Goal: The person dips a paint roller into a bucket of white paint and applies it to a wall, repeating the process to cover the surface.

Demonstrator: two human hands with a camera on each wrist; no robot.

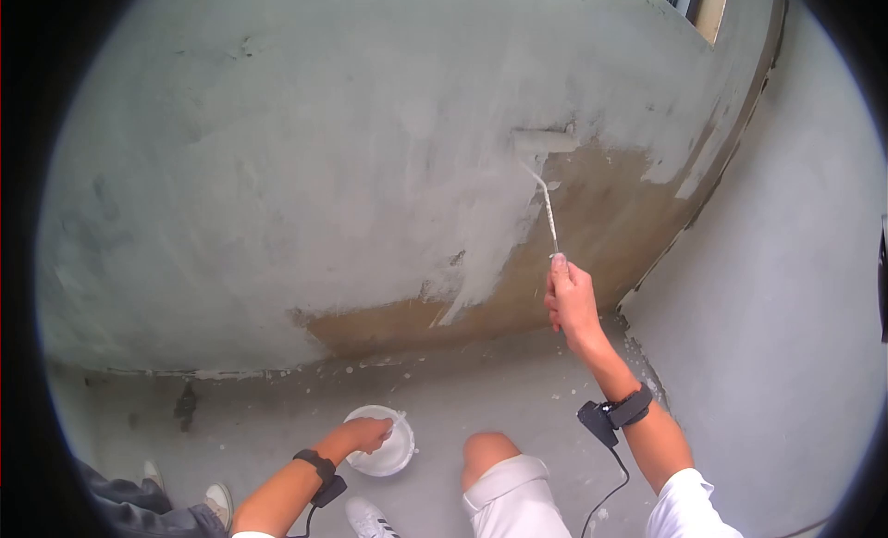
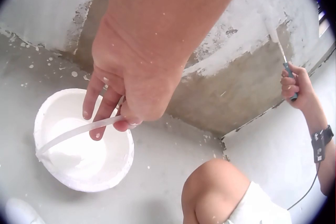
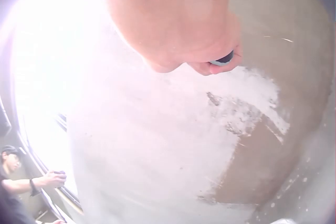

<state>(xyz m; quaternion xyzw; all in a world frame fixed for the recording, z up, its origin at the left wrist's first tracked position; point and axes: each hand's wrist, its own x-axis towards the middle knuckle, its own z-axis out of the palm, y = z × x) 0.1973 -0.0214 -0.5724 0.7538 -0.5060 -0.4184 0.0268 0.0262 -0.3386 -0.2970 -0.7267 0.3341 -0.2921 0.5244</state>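
Your right hand (image 1: 572, 302) has its fingers clamped round the handle (image 2: 287, 70) of the roller (image 1: 544, 142): rod (image 1: 549, 205) pointing up the wall (image 1: 277, 168), sleeve (image 1: 544, 142) against it, long axis near-horizontal. Your left hand (image 1: 373, 433) pinches the bail (image 2: 84, 129) of the bucket (image 2: 124, 166).

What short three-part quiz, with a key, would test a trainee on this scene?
1. True or false: the right hand grips the roller.
2. What does the left hand hold? (a) a brush; (b) the handle of the bucket; (c) a cloth.
3. Fill in: in the head view, the brown patch on the wall lies ____ the roller's head.

Key: 1 true; 2 b; 3 below.
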